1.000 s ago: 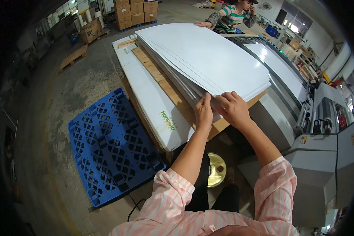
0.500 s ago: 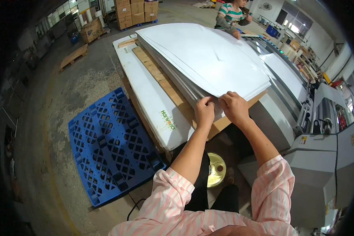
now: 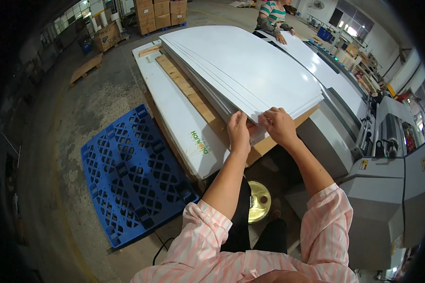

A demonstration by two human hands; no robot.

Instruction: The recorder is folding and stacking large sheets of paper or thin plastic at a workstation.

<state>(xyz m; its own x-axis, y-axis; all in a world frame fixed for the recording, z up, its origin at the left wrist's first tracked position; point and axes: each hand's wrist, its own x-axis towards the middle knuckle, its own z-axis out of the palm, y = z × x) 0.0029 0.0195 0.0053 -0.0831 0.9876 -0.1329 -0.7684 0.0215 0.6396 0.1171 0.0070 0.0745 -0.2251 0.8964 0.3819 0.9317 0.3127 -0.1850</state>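
A tall stack of large glossy white sheets [image 3: 243,66] lies in front of me, its upper sheets fanned slightly along the left edge. At the stack's near corner, my right hand [image 3: 278,127] pinches the corner of the upper sheets between thumb and fingers. Just left of it, my left hand [image 3: 239,134] is closed at the same corner, fingers curled against the sheet edges; its fingertips are partly hidden. Beyond the stack, a co-worker [image 3: 274,19] in a striped top has both hands on another white sheet [image 3: 300,49] lying on the machine.
A grey machine [image 3: 373,188] with rollers stands close on my right. Left of the stack are a wooden strip [image 3: 186,89] and a white wrapped pack [image 3: 174,113]. A blue plastic pallet [image 3: 132,174] lies on the floor at left, and a gold round lid [image 3: 259,203] is by my feet.
The top sheet that was bowed up now lies flatter, and more edges show fanned out. My hands have shifted slightly left. The co-worker's hands have come down onto a sheet now on the machine.
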